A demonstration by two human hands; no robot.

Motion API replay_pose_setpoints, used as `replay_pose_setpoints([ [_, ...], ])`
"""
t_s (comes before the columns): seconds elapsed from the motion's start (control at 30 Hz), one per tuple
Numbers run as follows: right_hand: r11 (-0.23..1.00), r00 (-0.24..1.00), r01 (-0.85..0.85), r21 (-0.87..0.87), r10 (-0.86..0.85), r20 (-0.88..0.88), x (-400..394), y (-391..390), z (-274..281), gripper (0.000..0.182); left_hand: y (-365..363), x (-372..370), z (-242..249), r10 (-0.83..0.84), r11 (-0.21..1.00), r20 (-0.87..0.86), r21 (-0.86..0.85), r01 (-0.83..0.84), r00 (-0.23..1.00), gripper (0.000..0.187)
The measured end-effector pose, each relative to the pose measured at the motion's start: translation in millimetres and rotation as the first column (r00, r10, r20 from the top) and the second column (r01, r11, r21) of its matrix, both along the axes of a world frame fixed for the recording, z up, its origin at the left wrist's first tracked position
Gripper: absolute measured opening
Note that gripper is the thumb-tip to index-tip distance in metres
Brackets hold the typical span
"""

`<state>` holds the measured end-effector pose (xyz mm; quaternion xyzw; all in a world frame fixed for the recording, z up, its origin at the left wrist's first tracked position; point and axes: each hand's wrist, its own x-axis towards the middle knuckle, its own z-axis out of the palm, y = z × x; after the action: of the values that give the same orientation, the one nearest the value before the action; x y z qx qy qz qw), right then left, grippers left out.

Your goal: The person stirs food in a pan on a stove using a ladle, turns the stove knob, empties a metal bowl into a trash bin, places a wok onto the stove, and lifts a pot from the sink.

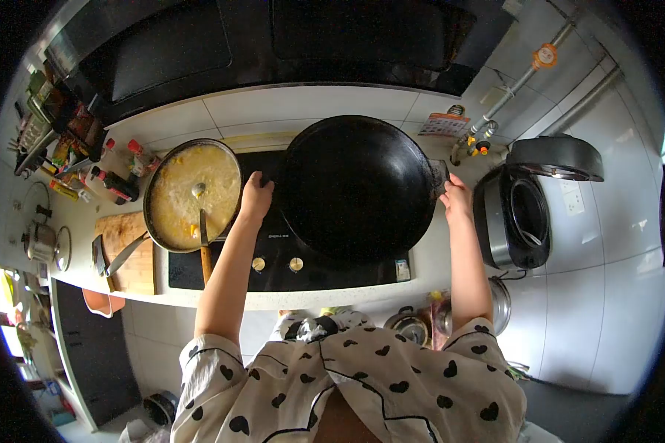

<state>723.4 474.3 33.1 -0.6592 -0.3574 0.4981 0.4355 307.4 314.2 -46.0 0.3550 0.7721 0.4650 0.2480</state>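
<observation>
A large black wok (358, 188) is over the right part of the black stove (288, 272). My left hand (256, 198) is closed on the wok's left handle, and my right hand (457, 198) grips its right handle. The wok's inside looks dark, with nothing visible in it. Left of my left hand, a pan of yellowish soup (181, 177) sits on the stove's left side. A ladle (205, 247) with a wooden handle rests in the soup, partly behind my left forearm.
A wooden cutting board (134, 277) with a knife (100, 255) lies left of the pan. Bottles (118, 184) stand behind it. An open rice cooker (506, 218) is right of my right hand. Pipes (524, 81) run down the wall at the back right.
</observation>
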Motion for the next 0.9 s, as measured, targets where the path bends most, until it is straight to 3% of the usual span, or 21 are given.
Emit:
replay_pose_setpoints([
  [0.2,1.0,1.0,-0.009,0.011,0.009,-0.01,5.8,12.2,-13.4,0.037,0.9,8.5,17.0,0.022,1.0,0.21,0.015,-0.026,0.978,0.049],
  [0.4,1.0,1.0,-0.003,0.005,0.003,0.018,4.2,17.9,-12.1,0.038,7.9,9.0,23.4,-0.018,0.998,0.039,-0.055,0.02,0.999,0.048],
  [0.6,1.0,0.999,-0.029,0.006,0.029,0.028,12.5,31.3,-25.7,0.036,10.0,11.2,21.8,-0.016,0.999,0.118,-0.026,0.019,0.993,0.047],
  [0.7,0.999,0.998,-0.047,0.006,0.046,0.044,9.5,29.0,-18.6,0.035,6.6,13.9,32.0,-0.063,0.996,0.01,-0.06,0.063,0.998,0.045],
  [0.8,1.0,0.999,-0.03,0.004,0.03,0.045,7.0,27.6,-16.7,0.035,6.1,11.4,44.8,-0.122,0.977,0.133,-0.159,0.142,0.984,0.06],
  [0.9,1.0,1.0,-0.004,0.011,0.004,0.001,6.2,24.9,-17.3,0.035,9.7,7.2,30.1,-0.112,0.982,0.124,-0.141,0.129,0.986,0.06],
])
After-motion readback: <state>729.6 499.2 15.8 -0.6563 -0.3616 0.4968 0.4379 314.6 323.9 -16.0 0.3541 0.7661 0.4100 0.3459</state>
